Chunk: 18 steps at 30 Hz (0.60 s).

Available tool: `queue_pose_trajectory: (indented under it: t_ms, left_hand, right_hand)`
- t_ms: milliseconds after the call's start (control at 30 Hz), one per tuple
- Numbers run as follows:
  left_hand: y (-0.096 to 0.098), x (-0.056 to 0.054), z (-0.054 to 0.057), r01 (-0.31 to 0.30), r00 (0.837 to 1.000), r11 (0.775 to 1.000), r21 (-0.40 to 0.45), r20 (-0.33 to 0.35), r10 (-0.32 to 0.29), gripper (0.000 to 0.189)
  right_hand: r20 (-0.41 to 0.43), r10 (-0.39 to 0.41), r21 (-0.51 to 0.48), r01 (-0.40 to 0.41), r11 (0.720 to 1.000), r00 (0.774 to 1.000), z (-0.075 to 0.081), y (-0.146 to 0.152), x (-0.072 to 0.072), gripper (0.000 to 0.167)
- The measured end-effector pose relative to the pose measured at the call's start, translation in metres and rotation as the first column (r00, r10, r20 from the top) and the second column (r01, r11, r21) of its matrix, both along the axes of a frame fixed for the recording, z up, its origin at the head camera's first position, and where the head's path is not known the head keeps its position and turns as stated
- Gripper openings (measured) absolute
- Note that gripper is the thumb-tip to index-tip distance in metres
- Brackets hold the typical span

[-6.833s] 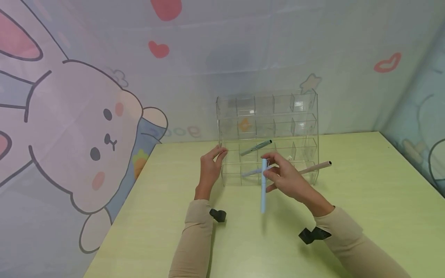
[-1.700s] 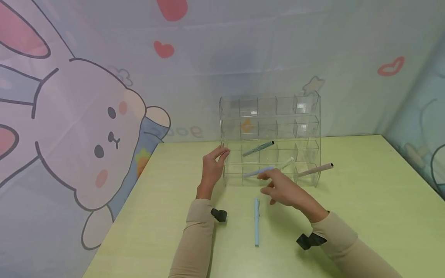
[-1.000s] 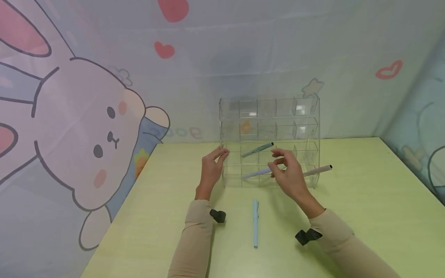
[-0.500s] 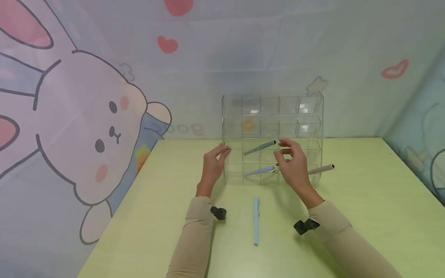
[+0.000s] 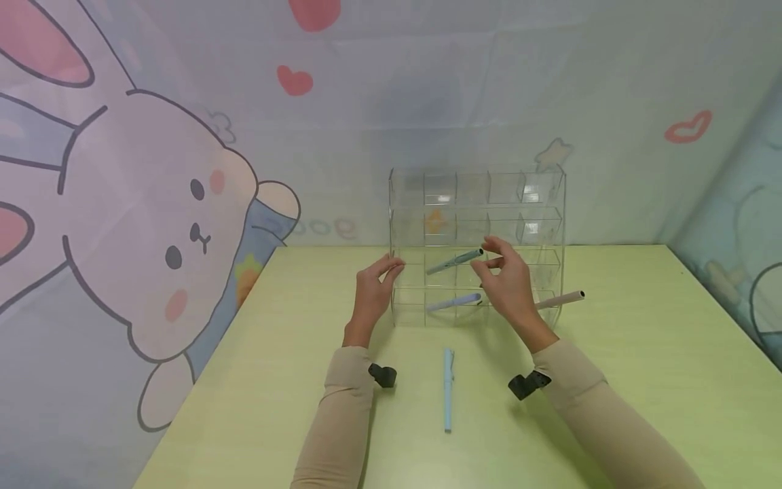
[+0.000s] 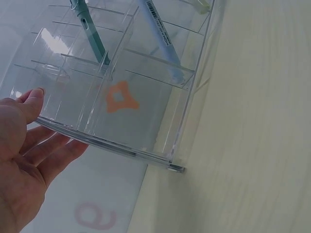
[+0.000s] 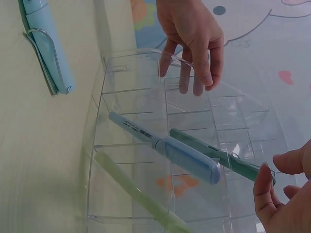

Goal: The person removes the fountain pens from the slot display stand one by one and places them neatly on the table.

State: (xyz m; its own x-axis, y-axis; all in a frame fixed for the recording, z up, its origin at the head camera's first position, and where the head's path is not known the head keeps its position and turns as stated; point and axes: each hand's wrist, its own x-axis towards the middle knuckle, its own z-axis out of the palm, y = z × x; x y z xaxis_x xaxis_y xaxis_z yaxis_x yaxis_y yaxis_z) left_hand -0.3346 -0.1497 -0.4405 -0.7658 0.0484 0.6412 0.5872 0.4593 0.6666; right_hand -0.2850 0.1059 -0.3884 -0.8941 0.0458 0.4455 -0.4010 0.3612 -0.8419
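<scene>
A clear acrylic rack point(image 5: 440, 210) with tiered compartments stands at the back of the table. My left hand point(image 5: 374, 295) grips its left side edge between thumb and fingers. My right hand point(image 5: 510, 282) has thumb and forefinger spread around the cap end of a dark green pen point(image 5: 455, 261), which slants in the second-lowest tier. Below it, in the bottom tier, leans a lavender-blue pen point(image 5: 452, 303). A pale green pen point(image 7: 131, 184) beside that one shows in the right wrist view; my right hand mostly hides it in the head view.
A light blue pen point(image 5: 449, 390) lies on the table point(image 5: 293, 312) in front of the rack. A pinkish-brown pen point(image 5: 561, 299) sticks out at the rack's bottom right. Behind the rack hangs a printed cloth point(image 5: 342, 136).
The light blue pen, earlier in my right hand, now lies on the table. My right hand has risen from the bottom tier to the dark green pen. My left hand keeps its grip.
</scene>
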Motion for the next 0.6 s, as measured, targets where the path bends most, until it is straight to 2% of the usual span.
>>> queue_pose_trajectory:
  t_ms: [367, 600]
  left_hand:
    - [0.0009, -0.0023, 0.0007, 0.0, 1.0, 1.0, -0.008, -0.025, 0.0, 0.016]
    - [0.0014, -0.0012, 0.0006, -0.007, 1.0, 1.0, -0.001, -0.006, 0.007, 0.015]
  right_hand:
    - [0.038, 0.048, 0.054, -0.05, 0.997, 0.998, 0.0059, -0.0016, -0.0053, 0.055]
    - [0.111, 0.089, 0.079, -0.098, 0.992, 0.99, 0.0058, -0.0042, -0.0079, 0.057]
